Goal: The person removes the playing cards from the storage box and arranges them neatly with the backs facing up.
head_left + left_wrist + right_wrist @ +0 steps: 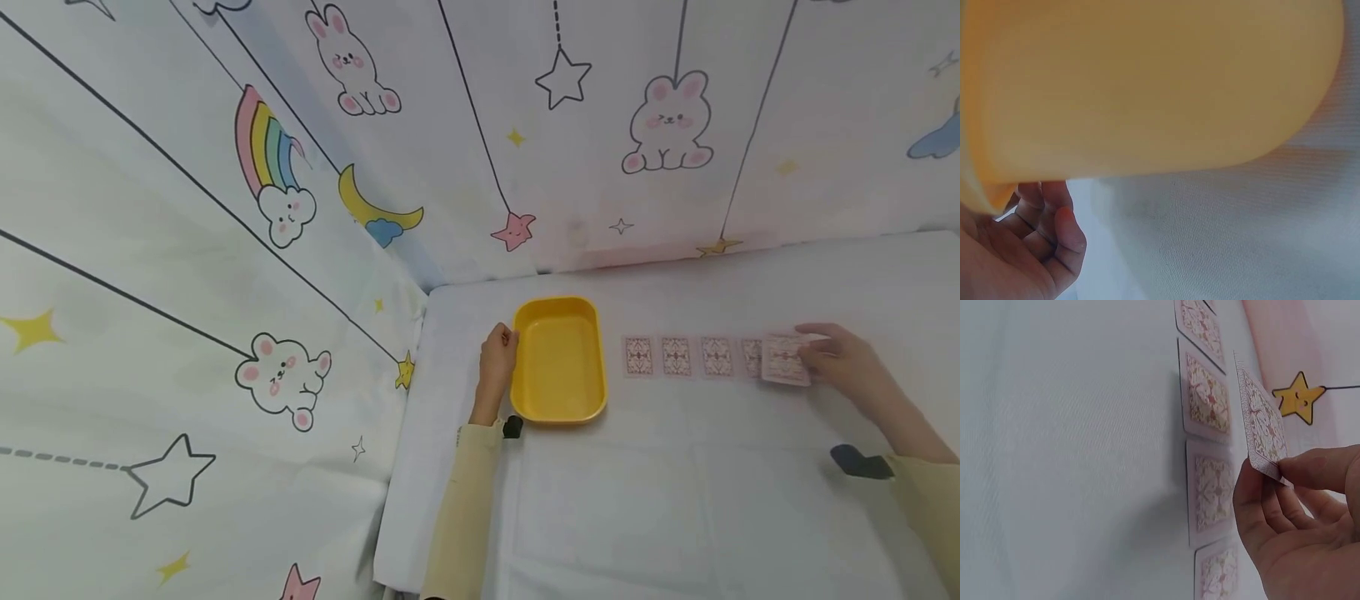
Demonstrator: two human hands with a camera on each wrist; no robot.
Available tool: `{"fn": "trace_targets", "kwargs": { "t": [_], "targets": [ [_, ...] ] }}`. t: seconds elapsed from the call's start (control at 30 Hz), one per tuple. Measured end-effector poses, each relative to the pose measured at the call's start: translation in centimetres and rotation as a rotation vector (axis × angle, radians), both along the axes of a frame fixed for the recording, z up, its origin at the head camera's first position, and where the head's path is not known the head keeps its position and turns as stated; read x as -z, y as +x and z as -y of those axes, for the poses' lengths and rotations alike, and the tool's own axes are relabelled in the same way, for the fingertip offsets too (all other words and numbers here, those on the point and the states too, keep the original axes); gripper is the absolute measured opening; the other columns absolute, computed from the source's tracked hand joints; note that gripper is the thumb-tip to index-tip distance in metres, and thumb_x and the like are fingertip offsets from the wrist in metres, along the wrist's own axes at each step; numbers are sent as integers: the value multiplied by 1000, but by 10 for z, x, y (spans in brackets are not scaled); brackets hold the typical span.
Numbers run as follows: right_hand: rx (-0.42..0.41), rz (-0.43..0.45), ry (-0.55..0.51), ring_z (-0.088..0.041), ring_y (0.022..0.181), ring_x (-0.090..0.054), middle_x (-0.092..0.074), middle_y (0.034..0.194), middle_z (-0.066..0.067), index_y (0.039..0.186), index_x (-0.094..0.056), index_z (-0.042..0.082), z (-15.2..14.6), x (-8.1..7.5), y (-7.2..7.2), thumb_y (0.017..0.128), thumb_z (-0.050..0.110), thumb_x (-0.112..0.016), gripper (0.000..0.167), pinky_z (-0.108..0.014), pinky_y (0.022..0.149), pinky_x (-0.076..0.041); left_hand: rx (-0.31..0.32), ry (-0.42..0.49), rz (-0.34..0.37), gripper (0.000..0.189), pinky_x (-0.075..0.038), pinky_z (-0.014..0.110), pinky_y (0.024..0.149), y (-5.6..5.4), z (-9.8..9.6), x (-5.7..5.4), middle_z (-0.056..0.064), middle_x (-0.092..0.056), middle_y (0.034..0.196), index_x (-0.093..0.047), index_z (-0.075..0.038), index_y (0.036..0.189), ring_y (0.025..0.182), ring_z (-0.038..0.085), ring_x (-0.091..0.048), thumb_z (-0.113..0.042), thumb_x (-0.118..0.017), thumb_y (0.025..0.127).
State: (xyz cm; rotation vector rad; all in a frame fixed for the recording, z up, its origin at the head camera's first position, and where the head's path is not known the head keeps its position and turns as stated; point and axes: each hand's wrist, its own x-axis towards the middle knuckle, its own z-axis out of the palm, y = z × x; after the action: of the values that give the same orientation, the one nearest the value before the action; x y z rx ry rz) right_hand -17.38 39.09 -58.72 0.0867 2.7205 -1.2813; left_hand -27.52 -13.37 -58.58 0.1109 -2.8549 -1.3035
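My left hand (497,360) grips the left rim of a yellow plastic tray (602,367). In the left wrist view, curled fingers (1069,234) sit under the rim against the tray's outer wall (1147,94). My right hand (843,358) pinches a thin stack of playing cards (784,360) between thumb and fingers, patterned backs showing. In the right wrist view this stack (1264,425) is tilted above the table. Beneath and left of it, several face-down playing cards (677,357) lie in a row; the stack partly covers one in the head view.
A white cloth covers the table (622,517). Printed curtains (570,183) with rabbits, stars and a rainbow hang along the back and left edges. Dark wrist straps (861,462) show at the sleeves.
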Motion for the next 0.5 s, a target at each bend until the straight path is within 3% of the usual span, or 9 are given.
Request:
{"fn": "trace_targets", "kwargs": {
  "t": [0.03, 0.1, 0.17, 0.27, 0.33, 0.5],
  "targets": [
    [3, 9, 8, 14, 91, -50, -39, 135, -45, 151, -27, -7, -2, -1, 1, 107, 29, -46, 60, -17, 66, -47, -1, 0, 1, 22, -34, 23, 51, 0, 0, 0, 2, -47, 73, -52, -10, 96, 57, 13, -42, -29, -51, 106],
    [13, 25, 21, -17, 101, -61, -37, 136, -45, 152, -23, -7, -5, 0, 4, 107, 30, -44, 62, -18, 65, -46, -3, -1, 6, 22, -35, 23, 51, 0, 1, 1, 2, -48, 73, -53, -9, 96, 57, 13, -42, -29, -52, 106],
    [26, 37, 18, -51, 115, -49, -34, 138, -46, 153, -20, -7, -10, 2, 6, 108, 30, -43, 63, -34, 73, -52, -3, -1, 9, 22, -35, 23, 51, 0, 2, 1, 2, -48, 73, -53, -10, 96, 58, 12, -43, -30, -51, 106],
    [47, 35, 26, -56, 117, -43, -33, 139, -46, 154, -19, -6, -22, 8, 8, 107, 32, -46, 67, -45, 78, -52, 1, 4, 10, 22, -35, 24, 51, 1, 4, 0, 2, -48, 73, -53, -10, 96, 58, 13, -43, -30, -52, 106],
    [63, 40, 31, -57, 119, -41, -31, 140, -47, 155, -18, -5, -30, 10, 10, 106, 34, -47, 69, -64, 84, -45, 5, 6, 6, 23, -35, 23, 51, 1, 4, -1, 1, -47, 72, -53, -10, 96, 57, 12, -43, -30, -52, 106],
    [96, 77, 36, -67, 122, -29, -25, 140, -50, 155, -14, -6, -46, 9, 18, 107, 33, -44, 69, -77, 87, -35, 6, 1, 9, 23, -34, 23, 50, 3, 4, -2, 2, -47, 72, -53, -9, 95, 57, 13, -42, -30, -52, 106]
  ]
}}
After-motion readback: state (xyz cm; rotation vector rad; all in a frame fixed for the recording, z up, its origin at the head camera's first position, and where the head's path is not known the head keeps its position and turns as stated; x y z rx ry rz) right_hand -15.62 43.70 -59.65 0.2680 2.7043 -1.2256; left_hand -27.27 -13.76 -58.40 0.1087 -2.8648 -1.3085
